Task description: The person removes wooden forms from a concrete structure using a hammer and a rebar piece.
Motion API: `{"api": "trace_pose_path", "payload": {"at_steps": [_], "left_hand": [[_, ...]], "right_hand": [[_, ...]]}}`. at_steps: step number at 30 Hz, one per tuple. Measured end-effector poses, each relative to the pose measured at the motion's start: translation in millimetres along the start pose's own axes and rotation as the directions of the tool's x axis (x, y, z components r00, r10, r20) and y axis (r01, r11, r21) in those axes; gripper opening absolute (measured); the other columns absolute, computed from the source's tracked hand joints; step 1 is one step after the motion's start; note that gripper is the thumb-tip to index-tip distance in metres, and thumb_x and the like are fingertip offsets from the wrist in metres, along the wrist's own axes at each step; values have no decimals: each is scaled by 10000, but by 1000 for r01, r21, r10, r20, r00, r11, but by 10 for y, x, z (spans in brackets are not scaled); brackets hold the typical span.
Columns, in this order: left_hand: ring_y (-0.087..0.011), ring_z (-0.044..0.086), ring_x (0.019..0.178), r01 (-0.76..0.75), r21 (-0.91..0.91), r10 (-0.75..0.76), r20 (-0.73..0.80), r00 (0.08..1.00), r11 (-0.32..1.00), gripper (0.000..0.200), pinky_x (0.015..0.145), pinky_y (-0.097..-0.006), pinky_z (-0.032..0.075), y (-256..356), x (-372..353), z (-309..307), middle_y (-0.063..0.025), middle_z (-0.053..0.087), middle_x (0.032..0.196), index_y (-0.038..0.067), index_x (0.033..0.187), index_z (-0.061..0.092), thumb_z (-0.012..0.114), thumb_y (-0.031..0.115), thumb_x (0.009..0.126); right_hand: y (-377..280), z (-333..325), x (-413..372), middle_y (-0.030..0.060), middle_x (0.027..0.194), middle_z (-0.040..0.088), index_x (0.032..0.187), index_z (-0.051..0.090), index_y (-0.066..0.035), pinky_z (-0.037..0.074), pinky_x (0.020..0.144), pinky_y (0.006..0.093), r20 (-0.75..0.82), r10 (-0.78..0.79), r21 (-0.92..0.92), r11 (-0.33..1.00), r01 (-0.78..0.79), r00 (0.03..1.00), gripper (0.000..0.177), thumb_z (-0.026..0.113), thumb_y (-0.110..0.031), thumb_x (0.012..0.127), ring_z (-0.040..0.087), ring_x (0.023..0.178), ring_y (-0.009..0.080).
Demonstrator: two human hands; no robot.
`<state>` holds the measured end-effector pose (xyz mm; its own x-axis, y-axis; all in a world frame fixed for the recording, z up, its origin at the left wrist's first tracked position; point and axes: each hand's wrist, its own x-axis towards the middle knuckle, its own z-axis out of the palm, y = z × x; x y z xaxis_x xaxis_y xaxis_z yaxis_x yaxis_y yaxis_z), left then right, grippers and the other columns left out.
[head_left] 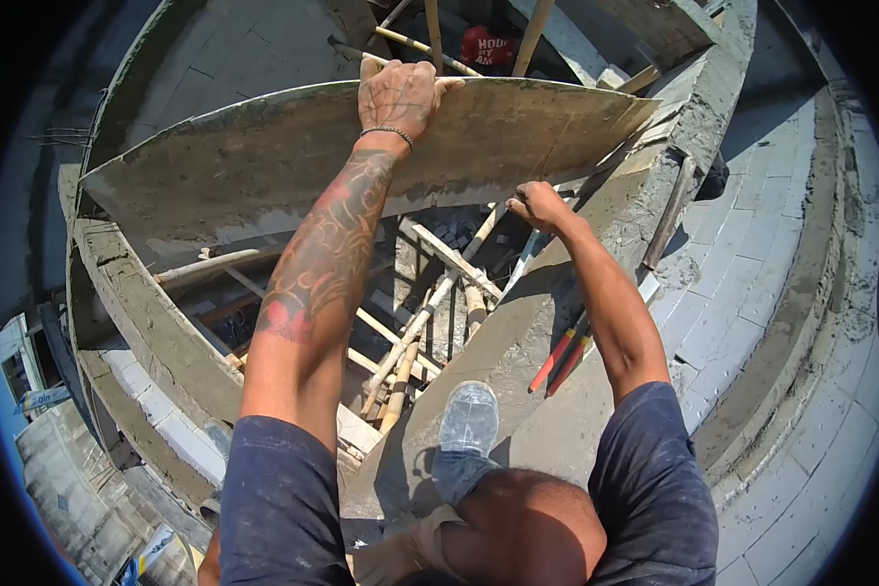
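Note:
My left hand [397, 100] is closed over the top edge of a large, worn sheet, probably plywood [488, 132]. The sheet is tilted up on edge across the opening in front of me, its lower side stained pale. Below and right of it, my right hand [540, 207] is curled closed near the sheet's lower edge. What its fingers hold, if anything, is hidden. A thin pale strip [527, 256] runs down beneath that hand. Beside my right forearm, a tool with red-and-yellow handles [562, 359] lies on the concrete ledge, its head hidden by the arm.
My shoe [469, 418] stands on the concrete beam [547, 322]. Bamboo poles and timber struts [425, 317] cross the deep opening. A metal bar [672, 210] rests on the right ledge. Beyond the sheet, someone in a red shirt [485, 46] is lower down.

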<state>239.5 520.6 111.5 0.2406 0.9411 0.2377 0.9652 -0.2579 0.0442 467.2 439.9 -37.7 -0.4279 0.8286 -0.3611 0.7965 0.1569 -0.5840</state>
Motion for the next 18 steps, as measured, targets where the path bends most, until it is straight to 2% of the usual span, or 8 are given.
{"api": "trace_pose_path", "payload": {"at_steps": [3,5,6,8,9,11,15,18], "left_hand": [[-194,588,644,-284,58,290,-175,941,957,436,657,-337,375,156,270,-99,-53,582,582,110,645,584,493,495,829],[-189,584,591,-349,114,365,-186,912,930,449,593,-327,389,97,200,-206,-49,570,554,111,618,558,489,501,830],[-184,580,538,-390,171,420,-197,886,905,465,529,-317,403,-8,167,-287,-46,559,526,112,590,532,485,507,831],[-206,514,402,-322,263,375,-184,909,910,504,419,-314,393,-427,92,-663,-60,503,452,117,544,443,470,522,842],[-182,502,361,-243,295,312,-218,925,924,522,382,-284,400,-651,17,-855,-47,508,428,132,524,506,469,553,829],[-180,476,345,-229,288,317,-312,896,930,521,360,-283,369,-1002,-148,-1083,-48,490,418,131,507,484,494,545,822],[-216,437,350,56,244,93,-558,824,968,555,356,-309,329,-1317,-447,-1600,-53,441,408,107,493,425,515,558,804],[-301,469,433,211,112,-105,-591,799,971,607,439,-390,357,-1431,-710,-1898,-115,445,453,71,516,449,425,583,841]], "right_hand": [[-422,-201,-214,265,720,560,742,568,49,430,641,443,-197,-20,194,979,59,980,330,588,-275,795,552,742,427],[-688,-328,-462,262,655,530,701,529,65,418,583,422,-285,21,243,969,51,958,364,588,-279,802,505,629,426],[-789,-381,-596,227,617,521,683,514,65,407,553,389,-393,91,301,953,35,915,369,587,-275,809,487,575,361],[-977,-401,-926,130,566,503,667,504,55,380,514,316,-547,253,481,875,52,798,361,585,-262,822,438,517,220],[-1051,-411,-1083,68,554,494,668,509,45,365,504,275,-596,339,583,806,102,727,347,586,-253,828,408,512,144],[-1155,-422,-1314,35,676,522,802,566,71,391,638,248,-558,390,712,678,181,733,355,566,-281,850,468,648,102],[-1269,-238,-1358,50,736,536,831,558,45,381,678,212,-672,511,740,428,518,537,299,533,-248,881,479,698,93],[-1375,-303,-1454,70,745,537,823,547,43,382,699,219,-695,506,719,490,493,511,306,529,-255,885,476,698,101]]}}
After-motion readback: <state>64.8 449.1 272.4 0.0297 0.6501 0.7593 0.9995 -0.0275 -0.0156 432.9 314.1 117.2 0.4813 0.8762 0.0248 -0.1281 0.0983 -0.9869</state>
